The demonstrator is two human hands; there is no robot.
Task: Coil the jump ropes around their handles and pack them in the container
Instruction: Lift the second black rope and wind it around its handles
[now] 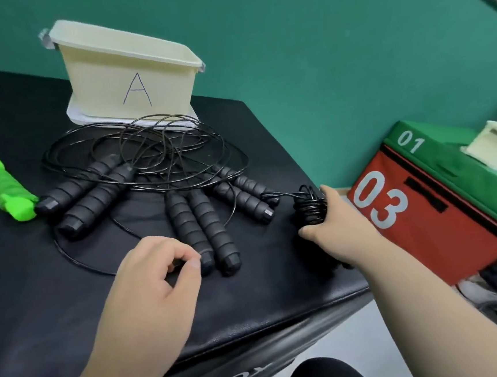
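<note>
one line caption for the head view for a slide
Right hand grips a coiled black rope while the left hand hovers by loose rope handles before bin A.

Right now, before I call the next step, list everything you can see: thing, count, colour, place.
container marked A: one, cream, far side of the black pad.
loose jump ropes: three pairs of black foam handles, thin black cords tangled in front of the container.
coiled jump rope: one, black, cord wound round its handles, at the pad's right edge.
green handle: one, bright green with a purple cord, left edge of view.
black pad: one, the work surface.
red box marked 03: one, to the right, under a green box marked 01.
small cream object: one, on the green box.
left hand: fingers curled, empty, near the middle handles.
right hand: gripping the coiled jump rope.
</note>
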